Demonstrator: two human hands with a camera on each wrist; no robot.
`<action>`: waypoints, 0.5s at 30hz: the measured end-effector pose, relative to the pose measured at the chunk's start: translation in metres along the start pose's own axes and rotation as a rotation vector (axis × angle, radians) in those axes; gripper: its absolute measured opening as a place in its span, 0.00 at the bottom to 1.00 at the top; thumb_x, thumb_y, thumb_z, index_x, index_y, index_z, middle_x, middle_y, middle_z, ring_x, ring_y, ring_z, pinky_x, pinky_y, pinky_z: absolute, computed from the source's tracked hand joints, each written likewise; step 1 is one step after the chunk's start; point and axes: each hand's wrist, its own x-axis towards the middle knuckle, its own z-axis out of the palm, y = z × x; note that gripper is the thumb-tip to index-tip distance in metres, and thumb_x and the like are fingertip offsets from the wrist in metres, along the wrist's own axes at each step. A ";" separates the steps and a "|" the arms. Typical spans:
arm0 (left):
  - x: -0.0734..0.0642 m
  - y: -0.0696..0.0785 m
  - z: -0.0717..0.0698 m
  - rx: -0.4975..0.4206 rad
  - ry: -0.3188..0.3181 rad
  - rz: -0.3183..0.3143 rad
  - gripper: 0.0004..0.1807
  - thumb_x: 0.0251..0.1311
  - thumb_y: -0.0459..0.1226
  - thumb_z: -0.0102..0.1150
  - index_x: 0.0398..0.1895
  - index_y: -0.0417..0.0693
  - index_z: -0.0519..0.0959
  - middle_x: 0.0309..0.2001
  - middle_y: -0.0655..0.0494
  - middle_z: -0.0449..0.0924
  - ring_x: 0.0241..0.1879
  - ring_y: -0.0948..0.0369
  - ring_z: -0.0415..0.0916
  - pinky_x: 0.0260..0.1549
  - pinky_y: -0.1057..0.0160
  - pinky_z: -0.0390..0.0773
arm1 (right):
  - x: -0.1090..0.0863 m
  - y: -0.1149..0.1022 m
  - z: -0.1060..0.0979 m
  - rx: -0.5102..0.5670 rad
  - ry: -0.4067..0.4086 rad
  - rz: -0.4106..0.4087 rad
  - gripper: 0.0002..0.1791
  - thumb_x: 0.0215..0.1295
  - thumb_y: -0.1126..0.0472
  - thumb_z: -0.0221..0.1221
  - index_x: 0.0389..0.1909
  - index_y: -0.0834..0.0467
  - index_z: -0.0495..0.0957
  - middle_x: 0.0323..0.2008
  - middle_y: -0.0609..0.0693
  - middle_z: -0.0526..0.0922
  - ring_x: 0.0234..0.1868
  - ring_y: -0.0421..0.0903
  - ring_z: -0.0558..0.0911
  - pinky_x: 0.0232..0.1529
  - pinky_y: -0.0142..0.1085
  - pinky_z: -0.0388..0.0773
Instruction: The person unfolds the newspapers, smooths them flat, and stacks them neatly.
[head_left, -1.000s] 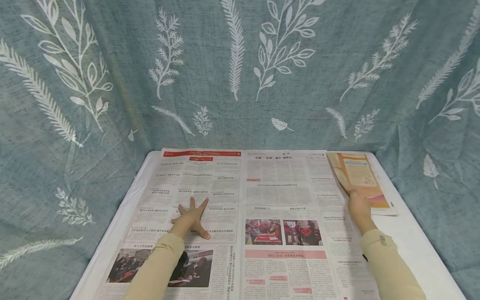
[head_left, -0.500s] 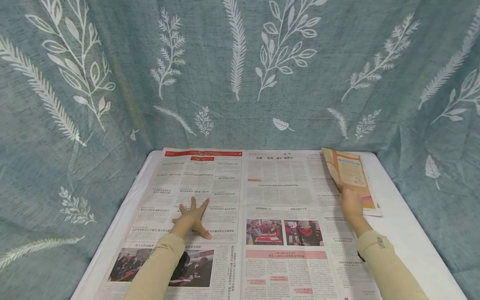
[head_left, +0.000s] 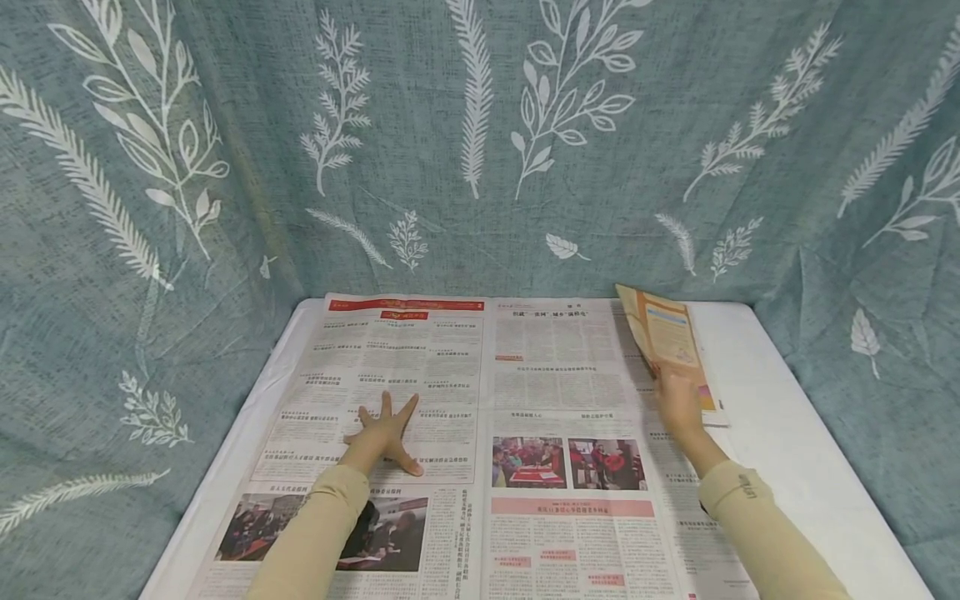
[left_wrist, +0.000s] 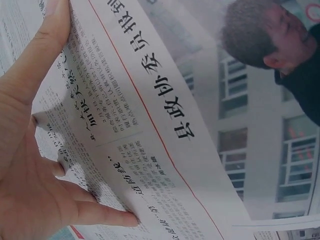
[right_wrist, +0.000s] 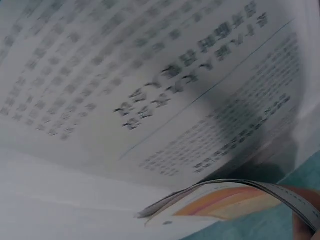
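A wide newspaper (head_left: 555, 383) lies spread over the white table. My left hand (head_left: 384, 435) rests on its left half with the fingers spread straight; the left wrist view shows that hand (left_wrist: 45, 165) against the printed page. At the right side, my right hand (head_left: 678, 408) grips the left edge of a thin booklet (head_left: 671, 333) with an orange and yellow cover. That booklet is tilted, its far left corner raised and bent above the newspaper. Its curved pages (right_wrist: 235, 184) show in the right wrist view, where most of the right hand is out of frame.
A blue-green curtain (head_left: 450, 242) with white leaf patterns rises behind the table and along both sides. The bare white tabletop (head_left: 802, 450) shows to the right of the newspaper, and a narrow strip along its left.
My right hand has moved left with the booklet, from the white tabletop over the newspaper's right part. The booklet's left edge has lifted and tilted. My left hand has stayed in place.
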 end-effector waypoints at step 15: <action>-0.011 0.005 -0.005 0.011 -0.009 0.014 0.70 0.29 0.47 0.80 0.75 0.51 0.42 0.71 0.30 0.22 0.64 0.21 0.21 0.47 0.15 0.43 | 0.009 -0.037 0.012 0.111 0.015 -0.129 0.13 0.53 0.79 0.53 0.42 0.77 0.76 0.33 0.73 0.82 0.26 0.61 0.83 0.27 0.46 0.82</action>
